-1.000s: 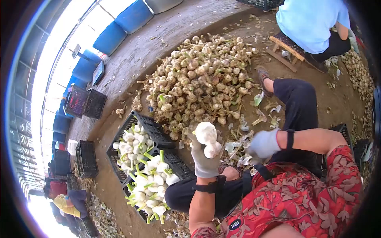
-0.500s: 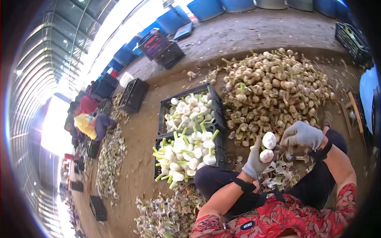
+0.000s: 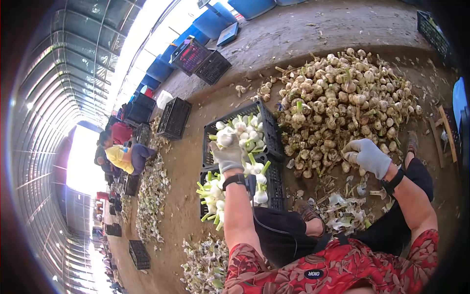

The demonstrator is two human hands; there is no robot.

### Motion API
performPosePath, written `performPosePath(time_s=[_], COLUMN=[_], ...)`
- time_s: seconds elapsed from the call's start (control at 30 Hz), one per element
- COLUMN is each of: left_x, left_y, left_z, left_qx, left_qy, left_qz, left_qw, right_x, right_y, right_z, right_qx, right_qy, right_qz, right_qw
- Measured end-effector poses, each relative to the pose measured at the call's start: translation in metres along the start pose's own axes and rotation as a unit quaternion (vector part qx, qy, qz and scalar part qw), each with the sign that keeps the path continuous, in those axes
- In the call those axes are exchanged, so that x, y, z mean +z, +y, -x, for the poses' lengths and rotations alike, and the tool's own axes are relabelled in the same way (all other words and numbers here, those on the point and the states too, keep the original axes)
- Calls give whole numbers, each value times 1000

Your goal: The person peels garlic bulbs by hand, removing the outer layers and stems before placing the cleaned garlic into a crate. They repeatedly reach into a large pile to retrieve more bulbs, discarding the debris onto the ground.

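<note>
My left hand [image 3: 229, 158], in a grey glove, is closed around a white, cleaned garlic bulb [image 3: 224, 137] above the far black crate; whether a second bulb is in the grip is hidden. Beneath it, that crate [image 3: 270, 128] holds several white bulbs with green stems. The nearer crate [image 3: 277, 188] is heaped with more of them, partly covered by my forearm. My gloved right hand [image 3: 368, 158] is at the near edge of a heap of unpeeled garlic [image 3: 338, 103], its fingers bent but apart, with no bulb visible in them.
Loose garlic skins [image 3: 345, 213] lie between my legs, and another skin pile [image 3: 205, 267] is at the lower left. Black crates [image 3: 175, 118] stand farther left, near a crouching person in yellow [image 3: 120, 158]. Blue barrels [image 3: 214, 20] line the back. Wooden strips [image 3: 447, 133] are at right.
My left hand has moved left from in front of me to above the far crate, carrying garlic. My right hand has lowered slightly toward the unpeeled heap. The camera view has shifted a little.
</note>
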State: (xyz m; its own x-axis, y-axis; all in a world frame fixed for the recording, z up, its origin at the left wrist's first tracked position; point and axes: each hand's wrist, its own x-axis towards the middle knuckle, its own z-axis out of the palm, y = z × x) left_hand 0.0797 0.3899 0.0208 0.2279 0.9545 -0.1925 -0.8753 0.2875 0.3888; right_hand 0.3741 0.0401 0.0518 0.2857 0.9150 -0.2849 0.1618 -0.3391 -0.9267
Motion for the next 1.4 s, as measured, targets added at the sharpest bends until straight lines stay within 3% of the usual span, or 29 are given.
performPosePath(time_s=[0.03, 0.17, 0.23, 0.3, 0.33, 0.37, 0.4, 0.43, 0.5, 0.6, 0.63, 0.73, 0.77, 0.87, 0.93, 1.07, 1.13, 1.17, 1.27, 1.37, 1.4], left_x=[1, -39, -43, -64, -73, -99, -128, -149, -166, -194, -222, -252, -253, -195, -199, -152, -141, -170, -234, -178, -179], left_y=[1, -55, -111, -162, -191, -210, -231, -251, -276, -290, -293, -301, -304, -334, -358, -393, -392, -388, -390, -372, -361], left_z=[-5, -8, 27, 48, 64, 73, 84, 103, 148, 184, 182, 170, 161, 146, 127, 120, 113, 95, 56, 102, 109], left_qx=[11, 20, -3, -159, -154, -205, -261, -274, -270, -294, -281, -53, -40, 114, 24, -113, -265, -329, -344, -276, -306], left_qy=[58, 79, 57, 224, 232, 203, 174, 170, 176, 141, 147, 19, 22, 3, 91, 286, 230, 158, 134, 228, 211], left_qz=[-2, -42, -154, -196, -230, -226, -221, -282, -403, -618, -640, -828, -802, -827, -747, -572, -391, -309, -358, -425, -379], left_qw=[998, 996, 986, 941, 933, 930, 924, 904, 857, 715, 700, 557, 595, 551, 658, 761, 851, 878, 858, 832, 848], right_x=[-2, -7, -8, -17, -21, -29, -36, -45, -64, -86, -90, -96, -96, -104, -108, -107, -109, -107, -104, -104, -103], right_y=[-2, -8, 2, 13, 13, 18, 12, 23, 14, 1, 1, 8, 10, 8, 8, 11, 8, 7, 9, 11, 11], right_z=[1, 6, 2, -1, 0, -5, 2, -3, 8, 29, 32, 38, 38, 47, 47, 46, 48, 49, 48, 46, 46], right_qx=[0, 18, -25, -84, -78, -162, -107, -199, -91, -62, -75, -102, -104, -77, -65, -91, -51, -39, -54, -66, -63], right_qy=[2, 0, 15, 45, 55, 96, 106, 162, 155, 194, 200, 214, 215, 208, 215, 243, 217, 210, 223, 225, 218], right_qz=[-2, -14, -37, 3, -53, 15, -43, 23, -59, -144, -160, -210, -232, -232, -216, -169, -198, -227, -203, -196, -207], right_qw=[1000, 1000, 999, 995, 994, 982, 988, 966, 982, 968, 964, 949, 943, 947, 950, 951, 955, 950, 952, 952, 952])
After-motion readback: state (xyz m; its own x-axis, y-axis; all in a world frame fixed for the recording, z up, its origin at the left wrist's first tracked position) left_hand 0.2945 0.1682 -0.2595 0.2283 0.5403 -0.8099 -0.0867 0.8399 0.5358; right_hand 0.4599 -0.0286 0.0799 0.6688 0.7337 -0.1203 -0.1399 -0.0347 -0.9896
